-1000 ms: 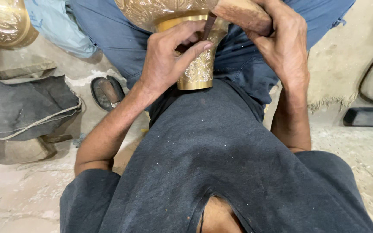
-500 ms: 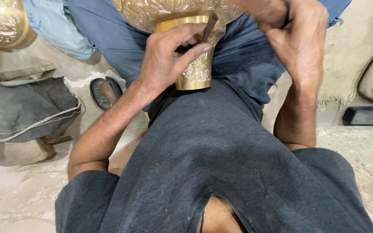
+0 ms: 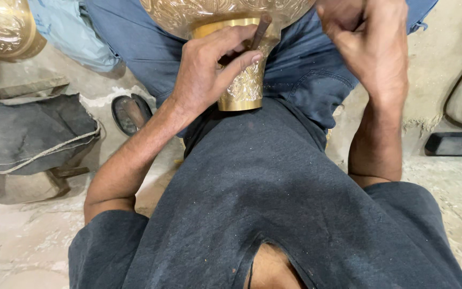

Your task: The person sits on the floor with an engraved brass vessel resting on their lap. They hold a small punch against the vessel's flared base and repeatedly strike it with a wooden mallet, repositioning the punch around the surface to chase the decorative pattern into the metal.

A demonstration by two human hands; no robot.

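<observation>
The right hand [image 3: 372, 51] has gone up. A moment ago it sat low, close by the brass pot; now it is lifted high at the far right, closed in a tight fist. I cannot tell what its grip holds, because the top of the fist runs out of the picture. The lift looks like the raised part of a hit, so the tapping work on the metal seems to be in full swing.

The left hand [image 3: 207, 72] has stayed put. Its grip is pinched narrow around a thin brown metal punch [image 3: 260, 32], with the tip pressed on the neck of the shiny brass pot [image 3: 244, 80]. The pot lies in the person's lap, on the blue trousers, foot toward the body and wide patterned belly at the far edge.

There are no packages, labels or signs to see. On the left, a dark grey cloth bag [image 3: 30, 134] with a pale cord lies on the floor. A second brass piece [image 3: 1, 27] sits in the far left corner. A black flat block [image 3: 455, 143] lies on the floor at the right.
</observation>
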